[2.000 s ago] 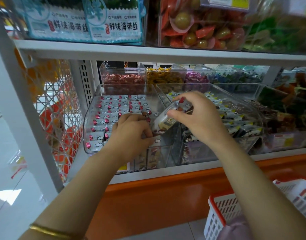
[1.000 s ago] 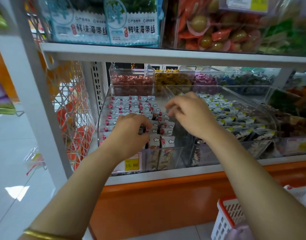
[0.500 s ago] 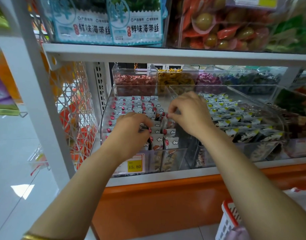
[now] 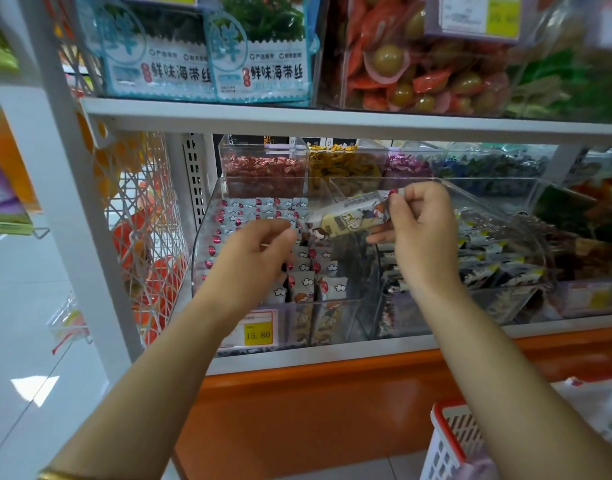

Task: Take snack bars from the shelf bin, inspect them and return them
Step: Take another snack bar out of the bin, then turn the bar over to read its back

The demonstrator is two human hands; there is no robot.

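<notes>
Up out of the bin [image 4: 198, 258] comes one snack bar [image 4: 349, 216], now held level above the rows | right hand [image 4: 422, 233] pinches its right end, left hand [image 4: 256, 258] its left | step: inspecting | next: probably turn it, then slot it back.

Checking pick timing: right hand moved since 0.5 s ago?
Yes. Against the yellow price tag, the right hand has gone up and right, lifting a snack bar clear of the rows in the bin.
</notes>
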